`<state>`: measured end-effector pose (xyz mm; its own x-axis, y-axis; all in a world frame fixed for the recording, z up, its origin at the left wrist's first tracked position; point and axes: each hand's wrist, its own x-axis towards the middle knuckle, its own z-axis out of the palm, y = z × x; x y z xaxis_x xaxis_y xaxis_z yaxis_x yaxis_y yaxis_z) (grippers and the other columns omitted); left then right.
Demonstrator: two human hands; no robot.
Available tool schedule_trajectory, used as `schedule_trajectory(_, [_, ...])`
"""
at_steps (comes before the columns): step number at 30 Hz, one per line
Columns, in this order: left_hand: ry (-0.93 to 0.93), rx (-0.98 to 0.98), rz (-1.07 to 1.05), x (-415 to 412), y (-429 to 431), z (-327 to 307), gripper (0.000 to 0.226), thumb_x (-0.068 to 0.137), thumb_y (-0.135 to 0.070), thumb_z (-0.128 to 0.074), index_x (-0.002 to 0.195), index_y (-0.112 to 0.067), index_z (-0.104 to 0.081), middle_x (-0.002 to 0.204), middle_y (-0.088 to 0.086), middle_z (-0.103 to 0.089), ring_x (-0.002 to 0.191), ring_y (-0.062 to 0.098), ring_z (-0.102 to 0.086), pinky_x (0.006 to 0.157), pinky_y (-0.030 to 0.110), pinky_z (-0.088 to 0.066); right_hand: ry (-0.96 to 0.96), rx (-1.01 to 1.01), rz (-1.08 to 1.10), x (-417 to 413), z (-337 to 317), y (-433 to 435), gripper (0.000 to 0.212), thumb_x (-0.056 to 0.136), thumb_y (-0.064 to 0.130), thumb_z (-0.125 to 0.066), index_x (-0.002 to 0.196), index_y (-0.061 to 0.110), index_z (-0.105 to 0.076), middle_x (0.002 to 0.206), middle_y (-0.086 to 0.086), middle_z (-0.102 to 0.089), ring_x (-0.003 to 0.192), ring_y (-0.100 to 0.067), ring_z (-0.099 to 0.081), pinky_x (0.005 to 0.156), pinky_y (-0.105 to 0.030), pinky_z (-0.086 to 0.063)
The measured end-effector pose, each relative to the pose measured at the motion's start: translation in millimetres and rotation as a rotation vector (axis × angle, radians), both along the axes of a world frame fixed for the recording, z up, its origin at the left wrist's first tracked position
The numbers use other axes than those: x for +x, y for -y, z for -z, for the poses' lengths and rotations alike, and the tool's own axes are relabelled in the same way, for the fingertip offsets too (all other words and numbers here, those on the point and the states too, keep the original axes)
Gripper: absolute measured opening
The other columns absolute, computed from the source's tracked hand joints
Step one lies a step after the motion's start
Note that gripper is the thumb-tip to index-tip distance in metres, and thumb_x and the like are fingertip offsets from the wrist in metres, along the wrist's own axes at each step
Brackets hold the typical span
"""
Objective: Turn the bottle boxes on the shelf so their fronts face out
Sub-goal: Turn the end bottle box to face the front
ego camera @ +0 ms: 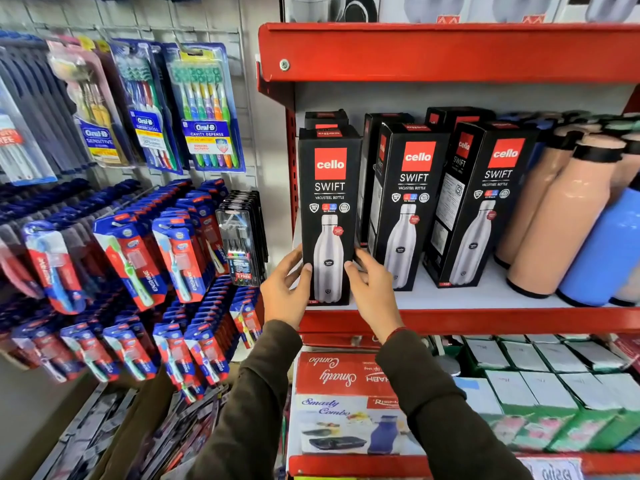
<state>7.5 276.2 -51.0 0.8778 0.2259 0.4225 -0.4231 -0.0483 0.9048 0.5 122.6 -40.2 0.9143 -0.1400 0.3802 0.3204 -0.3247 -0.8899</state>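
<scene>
Both hands [332, 289] flanking leftmost bottle box [328, 216].

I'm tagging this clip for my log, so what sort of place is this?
Most likely a retail shop aisle: black Cello bottle boxes on a red metal shelf, and carded Oral-B toothbrush packs hanging alongside.

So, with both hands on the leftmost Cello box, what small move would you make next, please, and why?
Probably let go and move to the middle box: the leftmost box, held by the left hand and right hand, already faces front, while the middle box still sits angled.
</scene>
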Motion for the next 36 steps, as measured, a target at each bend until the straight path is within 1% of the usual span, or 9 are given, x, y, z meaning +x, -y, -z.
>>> schedule_trajectory(3, [0.023, 0.002, -0.015, -11, -2, 1, 0.039, 0.091, -0.013, -0.065, 0.13, -0.02, -0.063, 0.123, -0.009, -0.068, 0.11, -0.003, -0.066, 0.092, 0.01, -0.051, 0.018, 0.026, -0.024, -11, -1, 1, 0.041, 0.1, 0.019, -0.053, 0.14, 0.021, -0.052, 0.12, 0.029, -0.058, 0.097, 0.027, -0.056, 0.083, 0.003, -0.042])
schedule_trajectory(7, [0.031, -0.008, -0.033, -25, -1, -1, 0.04, 0.089, -0.014, -0.067, 0.118, -0.04, -0.063, 0.109, -0.034, -0.065, 0.104, -0.008, -0.067, 0.089, 0.009, -0.051, 0.045, 0.035, -0.033, -22, 0, 3, 0.04, 0.099, 0.019, -0.054, 0.138, 0.025, -0.055, 0.13, 0.011, -0.062, 0.101, 0.025, -0.057, 0.09, -0.002, -0.044])
schedule_trajectory(10, [0.034, 0.002, -0.058, -33, 0, -3, 0.042, 0.088, -0.016, -0.067, 0.11, -0.051, -0.063, 0.105, -0.037, -0.066, 0.104, -0.006, -0.068, 0.089, 0.011, -0.052, 0.047, 0.038, -0.045, -25, 0, 4, 0.04, 0.099, 0.019, -0.054, 0.138, 0.024, -0.055, 0.134, 0.009, -0.062, 0.1, 0.023, -0.058, 0.094, -0.006, -0.047])
schedule_trajectory(18, [0.012, 0.031, -0.063, -37, 6, -4, 0.043, 0.087, -0.026, -0.063, 0.104, -0.065, -0.061, 0.105, -0.04, -0.067, 0.107, -0.004, -0.067, 0.092, 0.013, -0.052, 0.035, 0.039, -0.018, -29, 1, 7, 0.039, 0.097, 0.023, -0.059, 0.136, 0.021, -0.058, 0.13, 0.003, -0.065, 0.09, 0.024, -0.061, 0.076, 0.0, -0.046])
schedule_trajectory(22, [0.019, 0.003, -0.127, -38, 13, 2, 0.035, 0.09, -0.023, -0.064, 0.113, -0.049, -0.064, 0.115, -0.016, -0.071, 0.107, 0.007, -0.069, 0.086, 0.013, -0.055, 0.022, 0.04, 0.003, -33, -1, 15, 0.035, 0.093, 0.03, -0.066, 0.127, 0.023, -0.063, 0.119, 0.002, -0.071, 0.086, 0.008, -0.069, 0.073, -0.013, -0.057])
schedule_trajectory(24, [0.031, -0.017, -0.233, -43, 22, 4, 0.032, 0.092, -0.021, -0.064, 0.12, -0.036, -0.064, 0.119, -0.006, -0.069, 0.104, 0.01, -0.068, 0.085, 0.02, -0.058, 0.053, 0.04, 0.038, -36, -1, 26, 0.028, 0.092, 0.028, -0.067, 0.119, 0.025, -0.067, 0.109, 0.005, -0.073, 0.088, -0.002, -0.07, 0.074, -0.021, -0.06])
schedule_trajectory(28, [0.199, 0.029, -0.47, -55, 47, -2, 0.03, 0.093, -0.016, -0.061, 0.122, -0.021, -0.061, 0.114, 0.001, -0.062, 0.098, 0.024, -0.061, 0.086, 0.037, -0.052, 0.161, 0.097, 0.118, -42, -5, 59, 0.022, 0.093, 0.018, -0.064, 0.112, 0.028, -0.068, 0.105, 0.012, -0.068, 0.091, -0.005, -0.067, 0.07, -0.013, -0.051])
schedule_trajectory(31, [0.305, 0.102, -0.488, -61, 73, -13, 0.027, 0.095, -0.007, -0.056, 0.12, -0.015, -0.061, 0.11, 0.006, -0.059, 0.099, 0.024, -0.058, 0.087, 0.036, -0.049, 0.23, 0.119, 0.169, -38, -12, 84, 0.025, 0.095, 0.016, -0.061, 0.118, 0.026, -0.065, 0.113, 0.008, -0.059, 0.101, -0.015, -0.064, 0.084, -0.027, -0.054])
schedule_trajectory(36, [0.365, 0.239, -0.285, -63, 130, -27, 0.034, 0.097, 0.0, -0.044, 0.126, -0.01, -0.059, 0.12, 0.004, -0.059, 0.114, 0.011, -0.056, 0.1, 0.025, -0.044, 0.186, 0.122, 0.145, -22, -18, 108, 0.041, 0.097, 0.01, -0.057, 0.138, 0.018, -0.053, 0.133, -0.001, -0.051, 0.123, -0.014, -0.055, 0.103, -0.028, -0.047])
